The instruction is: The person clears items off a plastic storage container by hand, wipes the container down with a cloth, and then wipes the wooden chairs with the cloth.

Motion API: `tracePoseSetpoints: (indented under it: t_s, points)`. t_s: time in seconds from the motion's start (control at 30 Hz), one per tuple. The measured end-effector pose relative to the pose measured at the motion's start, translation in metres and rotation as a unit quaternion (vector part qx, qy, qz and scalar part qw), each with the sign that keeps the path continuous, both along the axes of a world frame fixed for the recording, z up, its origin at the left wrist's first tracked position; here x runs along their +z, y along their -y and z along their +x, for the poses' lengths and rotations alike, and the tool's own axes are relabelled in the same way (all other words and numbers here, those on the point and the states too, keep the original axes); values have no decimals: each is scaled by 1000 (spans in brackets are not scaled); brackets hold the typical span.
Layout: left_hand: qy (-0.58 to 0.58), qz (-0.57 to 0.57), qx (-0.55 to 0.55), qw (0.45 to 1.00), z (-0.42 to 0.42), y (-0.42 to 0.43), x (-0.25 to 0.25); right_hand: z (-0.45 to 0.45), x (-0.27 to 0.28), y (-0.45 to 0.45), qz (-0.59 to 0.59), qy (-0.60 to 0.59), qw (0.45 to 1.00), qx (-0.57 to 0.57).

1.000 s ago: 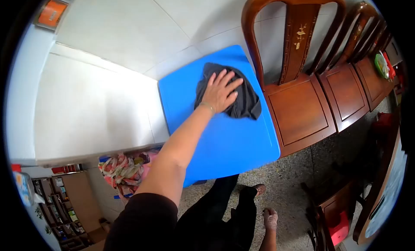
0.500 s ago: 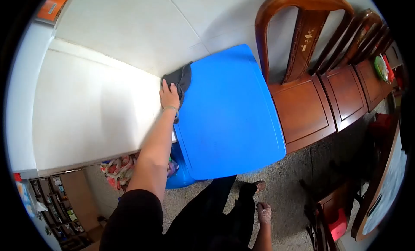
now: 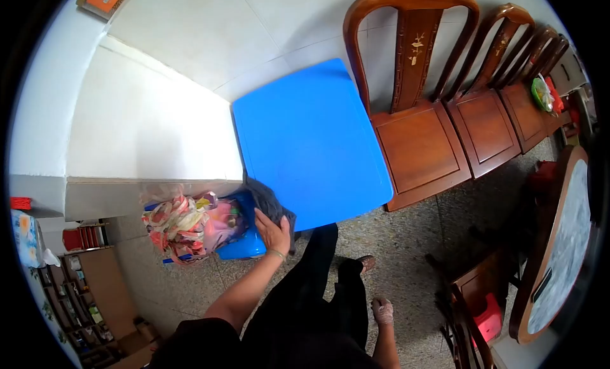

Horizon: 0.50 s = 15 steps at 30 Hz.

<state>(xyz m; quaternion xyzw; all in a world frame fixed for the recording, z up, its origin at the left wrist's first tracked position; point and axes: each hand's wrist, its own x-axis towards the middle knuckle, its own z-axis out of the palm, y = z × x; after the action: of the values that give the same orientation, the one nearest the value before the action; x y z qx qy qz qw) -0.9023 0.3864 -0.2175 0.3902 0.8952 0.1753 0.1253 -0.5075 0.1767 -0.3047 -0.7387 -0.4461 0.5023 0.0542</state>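
Note:
My left hand (image 3: pixel 272 232) presses a dark grey cloth (image 3: pixel 264 200) against the near left edge of a blue tabletop (image 3: pixel 311 140). The cloth hangs partly over the edge, and its folds lie beside and under my fingers. A bracelet circles that wrist. My right hand (image 3: pixel 383 310) hangs low beside my leg, away from the tabletop, with its fingers curled. Something pale and whitish covers part of it; what that is, or whether anything is gripped, I cannot make out.
Wooden chairs (image 3: pixel 419 156) line the wall to the right of the blue top. Left of it stands a white ledge (image 3: pixel 152 127). Stuffed plastic bags (image 3: pixel 181 226) and a blue container (image 3: pixel 244 247) sit below. A round-edged table (image 3: pixel 562 242) is at far right.
My left hand has drawn the cloth from the far left corner along the left edge toward me. The view has shifted, showing more of the bags. My right hand still hangs low.

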Motion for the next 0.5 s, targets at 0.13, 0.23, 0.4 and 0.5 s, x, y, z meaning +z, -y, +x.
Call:
tracePoseSetpoints:
  t_s: [0.13, 0.23, 0.4, 0.5]
  points:
    - [-136, -44, -41, 989, 9, -13, -9, 19, 10, 8, -82, 19, 996, -25]
    - [-129, -52, -78, 987, -2, -44, 3, 27, 14, 10, -68, 21, 997, -20]
    - [-143, -70, -95, 983, -10, -150, 11, 20, 6, 12, -60, 2, 998, -30]
    - [-137, -71, -149, 977, -9, -222, 18, 3, 3, 7, -63, -40, 994, -76]
